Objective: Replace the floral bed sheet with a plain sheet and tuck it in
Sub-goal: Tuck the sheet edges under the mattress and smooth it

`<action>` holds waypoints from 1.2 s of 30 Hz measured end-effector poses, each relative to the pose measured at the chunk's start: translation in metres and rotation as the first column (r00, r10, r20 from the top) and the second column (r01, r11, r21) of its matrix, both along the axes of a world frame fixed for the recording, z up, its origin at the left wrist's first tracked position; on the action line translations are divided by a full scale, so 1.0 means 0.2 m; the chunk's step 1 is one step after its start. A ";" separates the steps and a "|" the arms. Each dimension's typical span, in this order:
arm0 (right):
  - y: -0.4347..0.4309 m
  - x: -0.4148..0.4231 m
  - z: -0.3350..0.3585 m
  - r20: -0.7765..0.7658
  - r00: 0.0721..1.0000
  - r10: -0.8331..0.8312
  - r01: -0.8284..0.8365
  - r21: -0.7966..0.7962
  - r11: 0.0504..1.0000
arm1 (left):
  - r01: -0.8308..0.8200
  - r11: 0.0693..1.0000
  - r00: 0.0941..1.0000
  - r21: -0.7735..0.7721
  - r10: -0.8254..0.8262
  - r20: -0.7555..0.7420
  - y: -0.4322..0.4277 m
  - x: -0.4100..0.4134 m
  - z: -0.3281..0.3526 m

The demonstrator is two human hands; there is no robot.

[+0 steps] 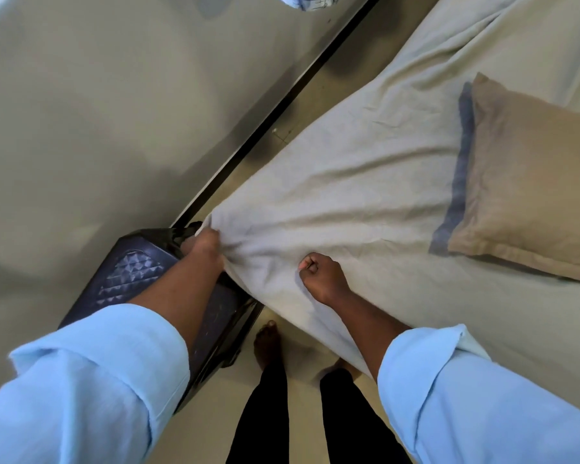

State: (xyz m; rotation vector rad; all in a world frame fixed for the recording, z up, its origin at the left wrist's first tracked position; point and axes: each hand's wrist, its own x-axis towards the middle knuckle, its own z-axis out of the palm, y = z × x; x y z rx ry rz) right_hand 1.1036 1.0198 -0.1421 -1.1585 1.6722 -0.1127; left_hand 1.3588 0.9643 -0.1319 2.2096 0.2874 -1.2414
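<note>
My left hand (204, 246) has its fingers curled tight round a bunched corner of the plain sheet (349, 182), and deep folds fan out from that grip across the cloth. My right hand (320, 274) rests on the sheet just to the right of the left one. Its fingers are curled in with the thumb against them, and as far as I can tell it pinches a small fold of the fabric.

The pale sheet lies spread out beyond both hands and away to the right, creased. Its near edge hangs down below my right wrist toward the floor (302, 339).

Under my left hand and forearm stands a dark suitcase (128, 279) with a quilted pattern, touching the sheet's hanging edge. Well to the right of my right hand a tan pillow (533, 195) lies on the sheet, with a blue-grey edge showing along its left side. My bare foot (267, 343) stands on the floor below and between the hands.
</note>
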 end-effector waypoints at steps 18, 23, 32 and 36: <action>-0.08 0.70 0.23 0.184 0.925 0.333 -0.350 0.064 0.935 | 0.168 0.978 0.793 0.120 -0.206 0.573 0.62 0.35 0.25; -0.04 0.82 0.23 0.101 0.893 0.439 -0.447 0.095 0.889 | 0.049 0.927 0.846 0.371 -0.236 0.478 1.01 0.50 0.24; 0.03 1.05 0.16 -0.042 0.865 0.500 -0.494 0.096 0.864 | -0.419 0.896 0.890 0.148 0.373 0.261 1.34 0.60 0.09; 0.10 1.10 0.11 -0.015 0.905 0.424 -0.422 0.086 0.903 | -0.450 0.883 0.882 -0.134 0.416 -0.221 1.51 0.64 0.06</action>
